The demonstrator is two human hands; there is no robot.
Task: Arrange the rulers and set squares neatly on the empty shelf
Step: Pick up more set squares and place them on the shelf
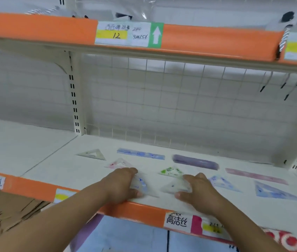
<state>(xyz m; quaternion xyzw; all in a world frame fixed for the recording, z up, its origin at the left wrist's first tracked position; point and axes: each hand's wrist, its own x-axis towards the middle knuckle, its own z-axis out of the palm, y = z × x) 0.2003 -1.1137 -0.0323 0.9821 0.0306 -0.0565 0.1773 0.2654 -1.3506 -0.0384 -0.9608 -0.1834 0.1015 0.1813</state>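
Note:
Rulers and set squares lie flat on the white shelf (56,160). My left hand (120,184) rests on a clear set square with blue print (141,184) near the front edge. My right hand (200,191) touches another clear set square (174,186). Behind them lie a pink set square (118,163), a green one (171,171) and a pale one (91,154). A blue ruler (140,154), a purple ruler (196,161) and a pink ruler (257,176) lie further back. Two blue set squares (222,182) (273,191) sit to the right.
An upper shelf with an orange edge strip (40,28) and price labels overhangs the work area. A wire grid (162,99) backs the shelf. Metal hooks (282,84) hang at the right. Flattened cardboard (7,210) lies below left. The shelf's front edge carries an orange strip (140,213) with labels.

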